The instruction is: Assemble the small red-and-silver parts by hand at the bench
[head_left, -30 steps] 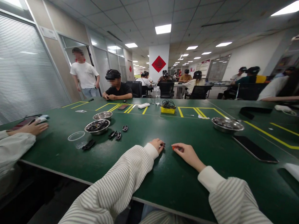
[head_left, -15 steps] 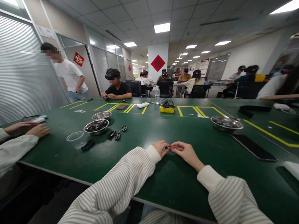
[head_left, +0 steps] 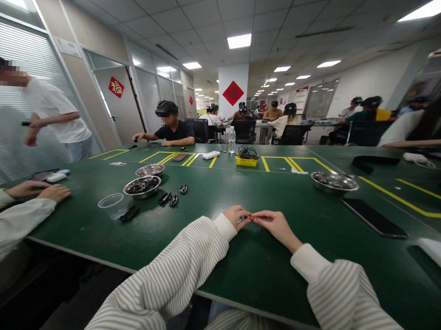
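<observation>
Over the middle of the green table (head_left: 186, 257), my left hand (head_left: 234, 216) is closed around a small dark part (head_left: 244, 219), which my fingers mostly cover. A tiny orange piece (head_left: 251, 217) shows at its right end. My right hand (head_left: 275, 226) pinches that orange piece from the other side, fingertips pressed together. Whether the two pieces are joined cannot be seen. To the left lie several black shell-like parts (head_left: 173, 200) beside a metal bowl (head_left: 142, 187) filled with dark parts.
A clear plastic cup (head_left: 112, 204) and black piece (head_left: 129, 213) lie left. Behind it stands a second bowl (head_left: 150, 169). Right are another metal bowl (head_left: 334, 183) and a phone (head_left: 374, 218). A yellow tray (head_left: 247, 161) holds cables. A co-worker's hands (head_left: 54, 193) rest at the left edge.
My hands stay in nearly the same place, with slightly shifted fingers. The standing person has moved left, and the seated person across the table has reached a hand out to the side.
</observation>
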`<state>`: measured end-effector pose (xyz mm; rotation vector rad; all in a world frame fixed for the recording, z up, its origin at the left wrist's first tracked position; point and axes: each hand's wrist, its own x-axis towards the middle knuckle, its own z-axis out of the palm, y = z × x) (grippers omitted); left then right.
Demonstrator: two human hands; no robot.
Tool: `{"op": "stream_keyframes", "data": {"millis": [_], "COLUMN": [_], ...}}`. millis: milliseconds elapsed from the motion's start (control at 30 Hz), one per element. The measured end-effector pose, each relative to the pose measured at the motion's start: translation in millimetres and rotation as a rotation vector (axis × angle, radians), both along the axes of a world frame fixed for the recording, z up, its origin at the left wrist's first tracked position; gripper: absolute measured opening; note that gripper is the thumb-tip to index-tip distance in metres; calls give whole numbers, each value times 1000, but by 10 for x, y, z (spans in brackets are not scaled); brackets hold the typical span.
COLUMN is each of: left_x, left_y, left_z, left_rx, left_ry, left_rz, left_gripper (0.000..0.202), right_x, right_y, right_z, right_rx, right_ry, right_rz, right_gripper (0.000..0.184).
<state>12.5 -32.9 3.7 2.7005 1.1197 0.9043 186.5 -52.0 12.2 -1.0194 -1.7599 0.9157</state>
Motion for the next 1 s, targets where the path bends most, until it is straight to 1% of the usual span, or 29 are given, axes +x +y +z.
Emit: {"op": "stream_keyframes", "data": {"millis": [100, 200, 267, 333, 400, 433, 500, 533, 600, 667, 733, 833, 900, 1000], "left_x": [2, 9, -4, -57, -173, -254, -449, -552, -738, -868, -928, -925, -899, -868], "left_y": [-12, -21, 10, 88, 211, 282, 428, 495, 607, 681, 719, 727, 711, 660], "left_z": [-5, -8, -6, 8, 37, 55, 87, 98, 102, 87, 66, 56, 82, 173], "left_rx": [12, 11, 5, -9, -33, -49, -87, -106, -169, -242, -290, -315, -330, -425], "left_ry": [-6, 44, 86, 121, 155, 172, 195, 196, 209, 250, 299, 337, 345, 374], "left_rz": [-25, -56, -15, 120, 323, 434, 616, 691, 796, 852, 866, 864, 876, 930], "left_gripper": [26, 26, 25, 24, 24, 24, 25, 26, 27, 28, 29, 30, 34, 51], "right_x": [-6, -2, 9, 24, 41, 49, 63, 69, 75, 75, 71, 65, 63, 65], "right_y": [23, 34, 34, 34, 38, 42, 53, 59, 70, 76, 75, 65, 58, 54], "right_z": [-29, -25, -9, 1, -3, -10, -31, -41, -59, -67, -66, -55, -46, -37], "right_rx": [-15, 26, 58, 75, 74, 68, 51, 46, 47, 56, 62, 66, 68, 63], "right_ry": [0, -91, -183, -261, -302, -311, -319, -323, -335, -347, -353, -362, -367, -372], "right_rz": [-38, -75, -90, -103, -106, -102, -79, -66, -48, -43, -42, -43, -46, -41], "right_gripper": [24, 21, 20, 20, 20, 20, 20, 20, 21, 20, 20, 20, 21, 21]}}
